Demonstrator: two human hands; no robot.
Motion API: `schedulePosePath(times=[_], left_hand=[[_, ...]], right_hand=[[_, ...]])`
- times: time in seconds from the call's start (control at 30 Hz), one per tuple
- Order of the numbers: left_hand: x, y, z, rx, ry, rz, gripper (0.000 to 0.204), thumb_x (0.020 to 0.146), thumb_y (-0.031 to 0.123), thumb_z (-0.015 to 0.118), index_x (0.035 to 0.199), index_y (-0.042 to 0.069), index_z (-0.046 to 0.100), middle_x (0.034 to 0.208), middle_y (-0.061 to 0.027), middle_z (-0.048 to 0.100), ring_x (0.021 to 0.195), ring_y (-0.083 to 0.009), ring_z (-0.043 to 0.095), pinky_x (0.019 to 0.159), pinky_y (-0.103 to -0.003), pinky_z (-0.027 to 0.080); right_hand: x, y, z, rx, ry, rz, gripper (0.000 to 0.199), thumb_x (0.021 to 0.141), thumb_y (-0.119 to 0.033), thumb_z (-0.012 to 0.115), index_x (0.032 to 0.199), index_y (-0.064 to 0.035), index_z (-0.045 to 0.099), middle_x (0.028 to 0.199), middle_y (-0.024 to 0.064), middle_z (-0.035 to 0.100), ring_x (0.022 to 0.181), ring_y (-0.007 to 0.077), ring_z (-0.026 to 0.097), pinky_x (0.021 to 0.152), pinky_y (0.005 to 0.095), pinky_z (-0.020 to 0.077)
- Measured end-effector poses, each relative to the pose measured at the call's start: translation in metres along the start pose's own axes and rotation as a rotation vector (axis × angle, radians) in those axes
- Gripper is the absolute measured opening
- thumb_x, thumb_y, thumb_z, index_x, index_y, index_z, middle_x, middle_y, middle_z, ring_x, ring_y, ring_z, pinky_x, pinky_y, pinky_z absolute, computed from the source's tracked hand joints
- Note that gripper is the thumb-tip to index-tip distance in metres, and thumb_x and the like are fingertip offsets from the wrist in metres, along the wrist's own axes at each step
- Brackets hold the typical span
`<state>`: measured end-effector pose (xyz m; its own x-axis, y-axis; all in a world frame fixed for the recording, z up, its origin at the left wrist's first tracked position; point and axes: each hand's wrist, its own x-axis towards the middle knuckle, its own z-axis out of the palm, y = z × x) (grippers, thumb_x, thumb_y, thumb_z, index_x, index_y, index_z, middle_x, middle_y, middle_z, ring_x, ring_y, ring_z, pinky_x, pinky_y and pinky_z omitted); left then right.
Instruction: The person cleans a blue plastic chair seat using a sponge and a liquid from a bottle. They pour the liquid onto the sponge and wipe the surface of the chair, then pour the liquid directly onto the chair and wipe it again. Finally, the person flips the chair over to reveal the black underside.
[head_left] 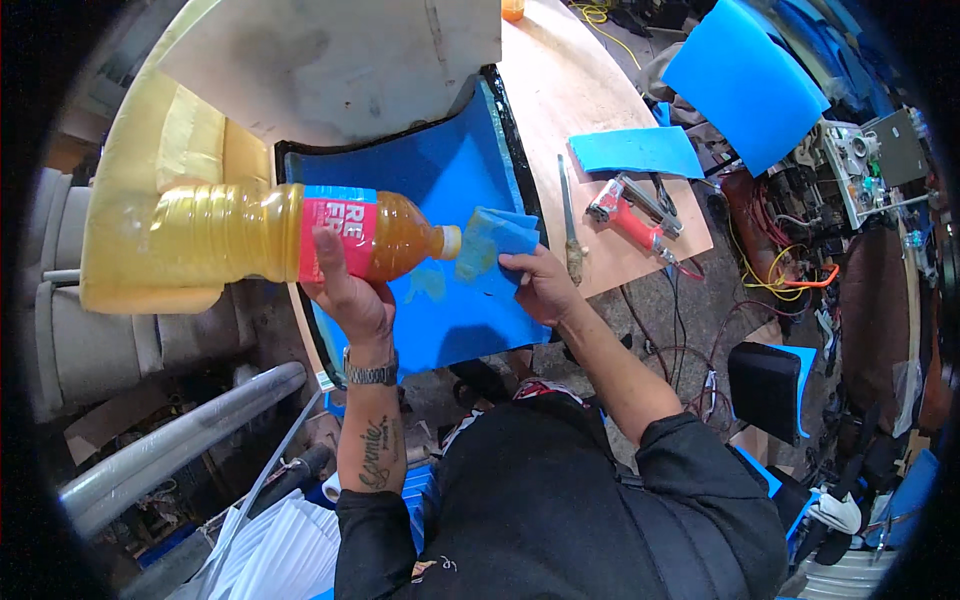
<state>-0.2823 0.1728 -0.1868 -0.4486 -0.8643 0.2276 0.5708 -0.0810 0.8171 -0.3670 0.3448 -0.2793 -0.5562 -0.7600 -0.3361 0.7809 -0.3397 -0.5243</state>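
Note:
A large clear plastic bottle (400, 240) of amber liquid, with a red and blue label, lies tipped sideways in my left hand (352, 305). Its pale mouth points right, close to a small piece of blue foam (507, 236) pinched in my right hand (545, 288). A wet yellowish patch covers part of that piece. Below both hands, a blue foam sheet (475, 325) lines a black-edged curved panel and carries a similar wet patch under the bottle's neck. Whether liquid is flowing, I cannot tell.
To the right on the wooden table (535, 60) are a red air-powered tool (632, 218), a long blade with a wrapped handle (574, 255) and a blue foam strip (636, 152). Yellow foam (120, 220) stands left. Hoses and cables cross the floor. Silver tubes (185, 440) lie lower left.

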Motion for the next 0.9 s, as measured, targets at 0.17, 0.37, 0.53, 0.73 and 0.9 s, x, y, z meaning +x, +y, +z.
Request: schedulePosePath(times=[0.17, 0.37, 0.53, 0.73, 0.9], left_hand=[[-0.001, 0.017, -0.011, -0.012, -0.038, -0.046, 0.034, 0.087, 0.024, 0.062, 0.112, 0.005, 0.050, 0.099, -0.0046, 0.058, 0.089, -0.0148, 0.059, 0.081, -0.033, 0.051], [-0.004, 0.013, -0.026, 0.036, -0.061, -0.111, 0.038, 0.087, 0.029, 0.061, 0.116, 0.006, 0.049, 0.105, -0.0049, 0.058, 0.093, -0.0174, 0.059, 0.082, -0.037, 0.051], [-0.007, -0.005, -0.033, 0.214, -0.091, 0.078, 0.038, 0.087, 0.026, 0.061, 0.117, 0.005, 0.049, 0.108, -0.0071, 0.057, 0.095, -0.0193, 0.058, 0.082, -0.038, 0.051], [-0.027, -0.043, -0.060, 0.182, 0.188, -0.022, 0.049, 0.083, 0.023, 0.067, 0.121, 0.004, 0.042, 0.116, -0.0094, 0.051, 0.105, -0.0213, 0.053, 0.089, -0.039, 0.047], [-0.034, -0.046, -0.093, 0.114, 0.354, -0.176, 0.061, 0.080, 0.040, 0.066, 0.123, 0.006, 0.041, 0.117, -0.0100, 0.050, 0.104, -0.0230, 0.054, 0.086, -0.042, 0.049]], right_hand=[[-0.005, 0.018, 0.019, 0.007, -0.094, -0.032, 0.033, 0.082, -0.006, 0.058, 0.114, -0.0020, 0.051, 0.106, 0.0092, 0.059, 0.093, 0.0203, 0.060, 0.081, 0.0376, 0.0517], [-0.011, 0.029, 0.021, 0.031, -0.170, 0.016, 0.031, 0.082, -0.004, 0.058, 0.113, -0.0014, 0.053, 0.106, 0.0097, 0.060, 0.094, 0.0200, 0.060, 0.082, 0.0374, 0.0516], [-0.033, 0.027, 0.024, -0.020, -0.174, -0.029, 0.036, 0.080, -0.002, 0.059, 0.116, -0.0017, 0.053, 0.109, 0.0092, 0.060, 0.098, 0.0191, 0.059, 0.088, 0.0356, 0.0472], [-0.037, -0.033, -0.002, -0.592, 0.053, -0.311, 0.046, 0.073, -0.001, 0.058, 0.118, -0.0036, 0.054, 0.108, 0.0073, 0.061, 0.101, 0.0188, 0.057, 0.089, 0.0332, 0.0443], [0.053, -0.072, -0.050, -1.750, 0.228, -0.756, 0.038, 0.072, -0.004, 0.057, 0.111, -0.0077, 0.059, 0.107, 0.0136, 0.061, 0.095, 0.0293, 0.058, 0.080, 0.0358, 0.0484]])
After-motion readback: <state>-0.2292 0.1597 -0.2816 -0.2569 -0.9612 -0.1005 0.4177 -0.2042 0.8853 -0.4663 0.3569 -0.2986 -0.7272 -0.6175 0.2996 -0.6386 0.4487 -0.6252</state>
